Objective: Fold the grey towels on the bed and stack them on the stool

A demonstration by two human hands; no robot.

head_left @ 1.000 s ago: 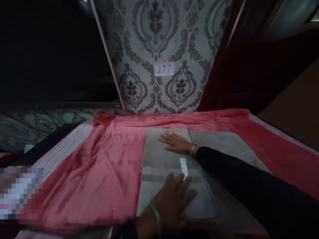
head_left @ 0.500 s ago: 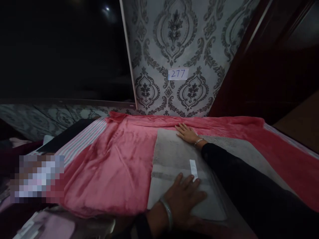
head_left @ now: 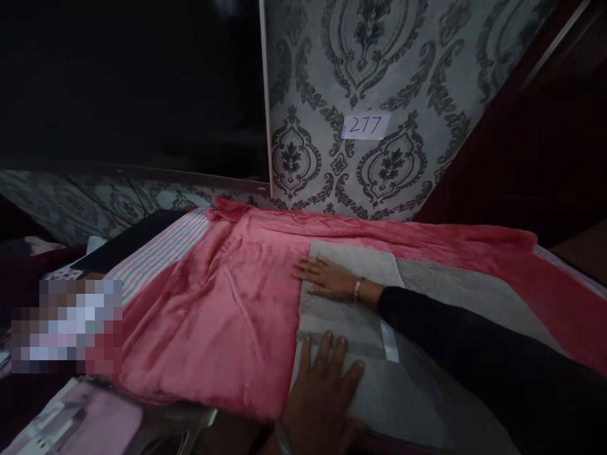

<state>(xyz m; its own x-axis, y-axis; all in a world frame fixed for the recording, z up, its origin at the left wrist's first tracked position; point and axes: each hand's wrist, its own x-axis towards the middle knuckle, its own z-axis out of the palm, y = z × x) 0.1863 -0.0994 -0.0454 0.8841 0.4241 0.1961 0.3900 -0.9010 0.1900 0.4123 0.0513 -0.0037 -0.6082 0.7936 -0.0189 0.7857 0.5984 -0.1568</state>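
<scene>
A grey towel [head_left: 351, 322] with a darker band lies folded on a pink plush blanket [head_left: 232, 316]. A white label [head_left: 389, 341] shows on it, partly under my right forearm. My right hand [head_left: 329, 278] lies flat on the far part of the towel, fingers stretched towards its left edge. Nearer to me, my left hand [head_left: 325, 392] rests palm down on the towel with its fingers spread. Neither hand grips anything. More grey cloth [head_left: 455, 284] spreads flat to the right, partly covered by my right sleeve.
A striped cloth [head_left: 165, 243] shows under the blanket's left side. A dark television [head_left: 133, 95] hangs at the left, beside patterned wallpaper [head_left: 303, 114] with a paper marked 277 [head_left: 365, 126]. A white socket strip [head_left: 45, 433] lies at the lower left.
My right hand has slid left and nearer across the towel, from its far edge towards its left edge. My left hand has shifted slightly left and nearer. The camera view has turned a little.
</scene>
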